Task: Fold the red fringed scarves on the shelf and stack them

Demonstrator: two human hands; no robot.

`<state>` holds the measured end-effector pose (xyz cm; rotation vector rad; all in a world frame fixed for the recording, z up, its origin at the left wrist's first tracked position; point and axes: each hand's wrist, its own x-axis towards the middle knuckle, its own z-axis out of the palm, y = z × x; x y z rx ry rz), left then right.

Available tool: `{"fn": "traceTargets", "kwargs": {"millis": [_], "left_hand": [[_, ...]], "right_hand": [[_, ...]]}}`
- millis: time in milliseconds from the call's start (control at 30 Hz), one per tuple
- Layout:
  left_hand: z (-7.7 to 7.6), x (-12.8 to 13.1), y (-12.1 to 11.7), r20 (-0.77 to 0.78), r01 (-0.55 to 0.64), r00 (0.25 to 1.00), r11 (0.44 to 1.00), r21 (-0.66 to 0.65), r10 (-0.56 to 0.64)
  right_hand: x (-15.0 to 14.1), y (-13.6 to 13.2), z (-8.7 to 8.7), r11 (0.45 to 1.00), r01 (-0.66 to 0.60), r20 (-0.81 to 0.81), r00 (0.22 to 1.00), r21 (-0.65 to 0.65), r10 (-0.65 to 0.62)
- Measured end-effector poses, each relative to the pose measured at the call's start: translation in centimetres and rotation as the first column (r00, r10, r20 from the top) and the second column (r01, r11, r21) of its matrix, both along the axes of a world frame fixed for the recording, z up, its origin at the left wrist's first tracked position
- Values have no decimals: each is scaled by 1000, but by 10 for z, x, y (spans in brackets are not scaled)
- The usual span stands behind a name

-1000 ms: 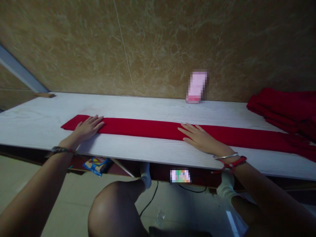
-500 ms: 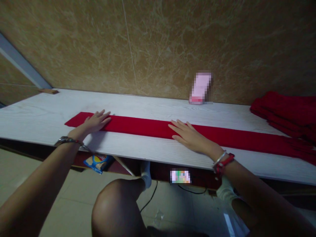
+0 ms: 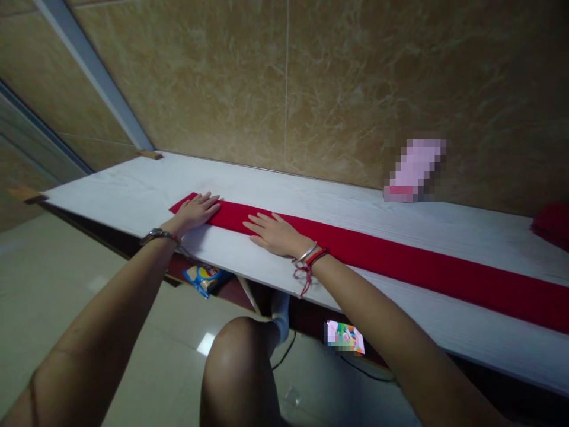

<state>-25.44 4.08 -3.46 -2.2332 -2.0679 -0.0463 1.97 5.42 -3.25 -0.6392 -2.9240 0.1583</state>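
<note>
A long, narrow strip of folded red cloth (image 3: 391, 255) lies flat along the white wood-grain table (image 3: 338, 193), running out of view on the right. My left hand (image 3: 198, 210) rests palm down near the strip's left end, fingers stretched out. A short way to its right, my right hand (image 3: 275, 233) also lies flat on the cloth with its fingers spread. Neither hand grips anything. Both palms cover parts of the red fabric beneath them.
A pile of red cloth (image 3: 551, 225) sits at the right edge. A blurred pink object (image 3: 415, 169) leans against the tiled wall. Below the tabletop are a blue snack bag (image 3: 207, 279) and a lit phone-like screen (image 3: 344, 338). My knee (image 3: 242, 367) is under the front edge.
My right hand has slid left along the cloth, closer to my left hand, which stays near the strip's left end. The view has turned left, so the red pile is mostly out of sight.
</note>
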Motion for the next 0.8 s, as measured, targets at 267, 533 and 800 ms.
{"fn": "traceTargets", "kwargs": {"millis": [267, 533, 800], "left_hand": [[11, -3, -8, 56, -477, 879, 876, 69, 474], [16, -31, -4, 57, -38, 998, 999, -35, 40], [24, -53, -14, -53, -196, 979, 979, 49, 198]], "right_hand": [[-32, 10, 22, 998, -1, 12, 1000, -62, 2], [-67, 21, -8, 999, -50, -24, 998, 6, 50], [-63, 22, -12, 1000, -25, -66, 998, -8, 25]]}}
